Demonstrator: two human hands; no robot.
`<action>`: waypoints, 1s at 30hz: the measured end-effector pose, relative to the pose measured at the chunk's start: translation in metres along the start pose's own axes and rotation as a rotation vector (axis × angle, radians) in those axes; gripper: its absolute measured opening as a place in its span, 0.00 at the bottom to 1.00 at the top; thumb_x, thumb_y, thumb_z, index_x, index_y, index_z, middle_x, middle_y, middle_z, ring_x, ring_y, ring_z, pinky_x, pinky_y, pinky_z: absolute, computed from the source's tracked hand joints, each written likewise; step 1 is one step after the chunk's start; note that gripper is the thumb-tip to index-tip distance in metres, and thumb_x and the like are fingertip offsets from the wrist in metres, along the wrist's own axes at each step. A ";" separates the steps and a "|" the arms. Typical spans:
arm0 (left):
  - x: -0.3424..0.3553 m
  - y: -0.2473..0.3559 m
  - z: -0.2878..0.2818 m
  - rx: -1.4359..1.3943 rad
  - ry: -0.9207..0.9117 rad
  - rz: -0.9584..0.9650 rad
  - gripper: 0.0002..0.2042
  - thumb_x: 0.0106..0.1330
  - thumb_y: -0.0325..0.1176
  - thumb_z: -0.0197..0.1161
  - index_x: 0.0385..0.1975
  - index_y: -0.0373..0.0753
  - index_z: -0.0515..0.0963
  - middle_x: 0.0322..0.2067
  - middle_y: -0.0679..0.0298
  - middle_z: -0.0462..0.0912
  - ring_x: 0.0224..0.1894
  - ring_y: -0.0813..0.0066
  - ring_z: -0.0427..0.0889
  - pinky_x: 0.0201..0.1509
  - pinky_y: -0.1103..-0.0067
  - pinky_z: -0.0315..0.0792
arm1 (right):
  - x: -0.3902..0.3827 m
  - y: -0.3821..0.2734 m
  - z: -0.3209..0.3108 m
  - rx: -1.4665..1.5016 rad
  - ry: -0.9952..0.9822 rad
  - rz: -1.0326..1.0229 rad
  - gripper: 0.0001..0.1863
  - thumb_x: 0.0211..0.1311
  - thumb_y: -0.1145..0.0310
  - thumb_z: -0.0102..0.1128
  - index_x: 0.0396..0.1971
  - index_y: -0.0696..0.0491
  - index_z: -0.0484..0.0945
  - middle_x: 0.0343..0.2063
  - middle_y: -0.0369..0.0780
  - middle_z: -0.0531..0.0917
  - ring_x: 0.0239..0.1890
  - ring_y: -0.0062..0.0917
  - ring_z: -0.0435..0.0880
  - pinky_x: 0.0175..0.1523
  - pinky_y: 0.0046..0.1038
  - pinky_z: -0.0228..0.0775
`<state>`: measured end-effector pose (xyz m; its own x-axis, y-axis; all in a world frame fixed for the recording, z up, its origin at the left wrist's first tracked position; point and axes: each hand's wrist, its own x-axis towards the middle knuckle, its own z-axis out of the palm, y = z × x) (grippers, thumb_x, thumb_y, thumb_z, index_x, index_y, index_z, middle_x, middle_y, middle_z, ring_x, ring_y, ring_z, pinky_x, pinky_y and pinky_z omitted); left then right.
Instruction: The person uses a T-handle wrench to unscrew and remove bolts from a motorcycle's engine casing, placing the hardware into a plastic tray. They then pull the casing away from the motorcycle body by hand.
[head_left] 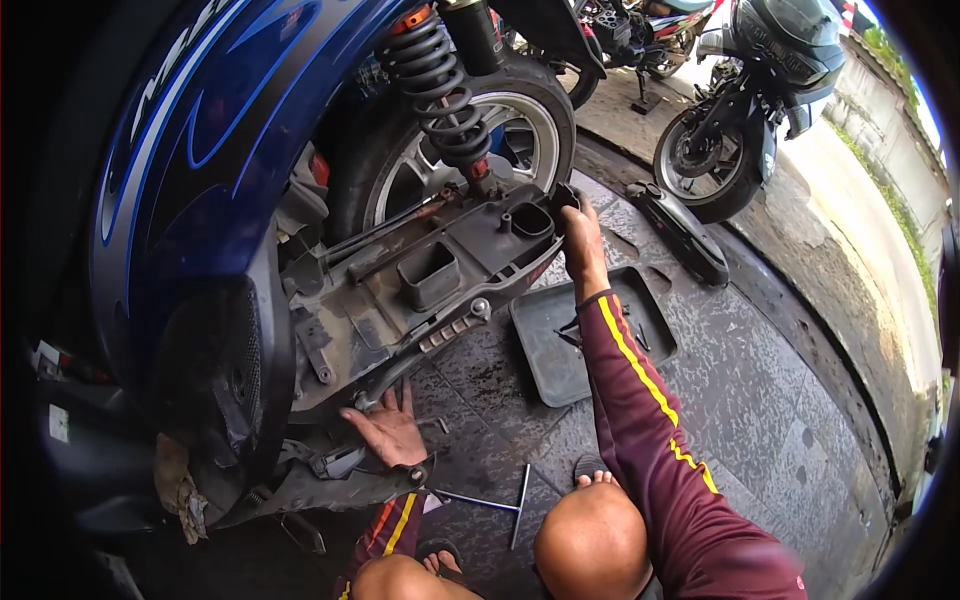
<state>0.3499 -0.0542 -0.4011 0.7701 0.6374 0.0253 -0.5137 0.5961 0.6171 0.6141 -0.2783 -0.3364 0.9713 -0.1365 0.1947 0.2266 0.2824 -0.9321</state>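
Note:
A long, dusty black plastic housing with two raised rectangular openings lies along the side of a blue scooter, below the coil spring shock absorber and beside the rear wheel. My right hand is closed around the housing's far right end, next to one opening. Below the near edge, my left hand is palm up with fingers spread, the fingertips close to the underside and partly hidden by it. Nothing shows in the left palm.
A black tray with a few small bolts sits on the floor under my right forearm. A T-handle wrench lies near my feet. A long black cover rests farther right. Another motorcycle stands at the back by a floor groove.

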 end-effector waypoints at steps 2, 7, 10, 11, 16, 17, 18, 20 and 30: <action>0.004 0.008 0.018 -0.062 0.048 0.003 0.35 0.56 0.63 0.53 0.56 0.42 0.63 0.54 0.62 0.68 0.59 0.69 0.64 0.68 0.65 0.52 | 0.000 0.001 0.000 -0.016 0.040 -0.006 0.23 0.48 0.75 0.44 0.48 0.59 0.70 0.31 0.38 0.76 0.30 0.19 0.72 0.35 0.20 0.65; -0.005 0.004 0.037 -0.027 0.100 -0.005 0.36 0.56 0.63 0.54 0.58 0.42 0.60 0.55 0.61 0.67 0.59 0.70 0.63 0.68 0.66 0.54 | -0.012 -0.008 -0.007 0.025 0.043 0.093 0.25 0.48 0.76 0.43 0.51 0.58 0.68 0.26 0.35 0.73 0.24 0.16 0.67 0.29 0.18 0.61; -0.011 0.001 0.038 0.029 0.129 0.025 0.37 0.56 0.62 0.54 0.58 0.42 0.59 0.56 0.61 0.65 0.60 0.70 0.62 0.67 0.66 0.54 | -0.016 -0.012 -0.007 0.084 0.048 0.105 0.26 0.48 0.77 0.43 0.52 0.58 0.67 0.28 0.36 0.74 0.25 0.15 0.67 0.29 0.18 0.61; -0.009 0.002 0.038 0.040 0.143 0.024 0.38 0.55 0.63 0.55 0.58 0.41 0.58 0.56 0.60 0.64 0.60 0.70 0.61 0.67 0.66 0.54 | -0.013 -0.010 -0.004 0.095 0.042 0.119 0.26 0.48 0.77 0.43 0.52 0.58 0.67 0.28 0.36 0.74 0.25 0.15 0.67 0.29 0.18 0.61; -0.009 0.005 0.045 0.056 0.203 0.014 0.41 0.52 0.63 0.59 0.54 0.33 0.60 0.54 0.56 0.62 0.60 0.66 0.60 0.68 0.65 0.52 | -0.005 -0.007 0.010 0.147 0.064 0.082 0.25 0.49 0.77 0.43 0.52 0.59 0.66 0.37 0.40 0.74 0.30 0.16 0.70 0.35 0.17 0.64; -0.010 0.006 0.047 0.035 0.217 0.003 0.42 0.51 0.63 0.60 0.53 0.30 0.61 0.53 0.55 0.62 0.59 0.65 0.60 0.68 0.64 0.52 | -0.006 -0.010 0.008 0.145 0.047 0.121 0.25 0.49 0.78 0.43 0.52 0.59 0.66 0.39 0.40 0.74 0.31 0.16 0.70 0.36 0.17 0.64; -0.007 0.005 0.045 0.031 0.220 0.009 0.41 0.51 0.62 0.60 0.53 0.30 0.61 0.54 0.55 0.62 0.60 0.63 0.60 0.69 0.64 0.51 | -0.004 -0.007 0.005 0.193 0.034 0.066 0.26 0.49 0.78 0.42 0.53 0.58 0.65 0.41 0.40 0.73 0.34 0.16 0.70 0.39 0.16 0.64; -0.009 0.004 0.052 0.045 0.216 0.012 0.42 0.51 0.62 0.60 0.53 0.29 0.60 0.54 0.54 0.62 0.60 0.62 0.60 0.69 0.64 0.50 | -0.010 -0.006 0.000 0.293 0.000 0.055 0.27 0.51 0.79 0.41 0.55 0.57 0.64 0.45 0.40 0.72 0.38 0.17 0.70 0.43 0.17 0.64; -0.012 0.006 0.045 0.057 0.179 0.015 0.51 0.48 0.67 0.59 0.61 0.31 0.49 0.61 0.48 0.51 0.65 0.55 0.49 0.69 0.59 0.44 | -0.047 0.022 -0.004 0.196 0.013 0.195 0.34 0.62 0.47 0.48 0.61 0.56 0.59 0.58 0.42 0.66 0.61 0.26 0.61 0.65 0.29 0.45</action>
<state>0.3545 -0.0803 -0.3627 0.6804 0.7256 -0.1028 -0.4980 0.5608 0.6615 0.5731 -0.2692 -0.3677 0.9973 -0.0730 0.0121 0.0460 0.4830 -0.8744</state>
